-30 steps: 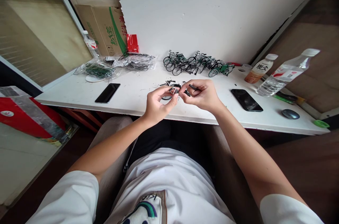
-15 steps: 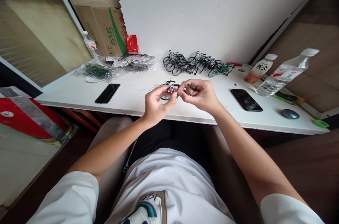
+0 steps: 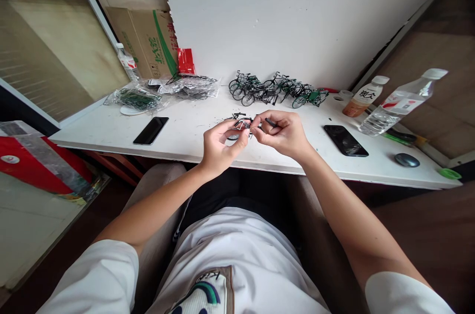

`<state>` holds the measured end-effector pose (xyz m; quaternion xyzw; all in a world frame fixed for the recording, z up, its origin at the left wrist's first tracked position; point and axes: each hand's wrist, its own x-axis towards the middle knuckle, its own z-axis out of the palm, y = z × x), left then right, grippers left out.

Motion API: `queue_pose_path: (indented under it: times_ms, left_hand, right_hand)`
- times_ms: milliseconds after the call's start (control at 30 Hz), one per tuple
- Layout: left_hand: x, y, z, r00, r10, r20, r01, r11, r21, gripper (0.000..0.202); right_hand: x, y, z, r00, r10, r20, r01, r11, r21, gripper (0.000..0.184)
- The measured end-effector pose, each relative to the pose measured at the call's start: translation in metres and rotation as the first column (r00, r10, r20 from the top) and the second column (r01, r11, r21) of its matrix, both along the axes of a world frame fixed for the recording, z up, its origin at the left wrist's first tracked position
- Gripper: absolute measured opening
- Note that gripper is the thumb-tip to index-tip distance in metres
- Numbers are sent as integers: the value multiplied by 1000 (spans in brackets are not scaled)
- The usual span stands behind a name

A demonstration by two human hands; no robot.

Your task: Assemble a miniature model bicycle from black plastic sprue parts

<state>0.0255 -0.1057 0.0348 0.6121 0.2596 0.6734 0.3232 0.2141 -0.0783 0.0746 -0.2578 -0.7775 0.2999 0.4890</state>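
My left hand (image 3: 218, 148) pinches a small silver-and-dark metal part (image 3: 242, 125) between thumb and fingertips, held above the table near its front edge. My right hand (image 3: 285, 135) meets it from the right, thumb and index finger closed together against the part. A short dark stick-like tool (image 3: 270, 122) is tucked in the curled fingers of that hand. What sits between the right fingertips is too small to make out. Just behind the hands is a partly hidden miniature bicycle (image 3: 237, 116), one spoked wheel showing below the left fingers.
Several miniature bicycles (image 3: 256, 91) stand along the wall. Plastic bags of parts (image 3: 143, 99) lie at the back left, by a carton (image 3: 148, 42). Phones lie left (image 3: 151, 130) and right (image 3: 345, 140). Bottles (image 3: 403, 101) and a mouse (image 3: 406, 159) are on the right.
My right hand has shifted very slightly to the right, its fingertips still at the small part. The left hand keeps nearly the same place and grip.
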Motion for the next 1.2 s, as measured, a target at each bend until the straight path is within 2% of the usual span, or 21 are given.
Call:
queue_pose_path:
  times_ms: [300, 667, 1200]
  left_hand:
    - [-1, -2, 4, 1000, 12, -4, -12, 1000, 0, 28]
    - [-1, -3, 7, 999, 47, -2, -47, 999, 15, 29]
    - [-2, -7, 10, 998, -45, 49, 48, 996, -69, 32]
  right_hand:
    - [-1, -2, 1, 999, -43, 2, 43, 999, 11, 39]
    - [-6, -8, 0, 1000, -24, -10, 24, 1000, -20, 32]
    - [-3, -12, 4, 997, -60, 49, 58, 997, 47, 31]
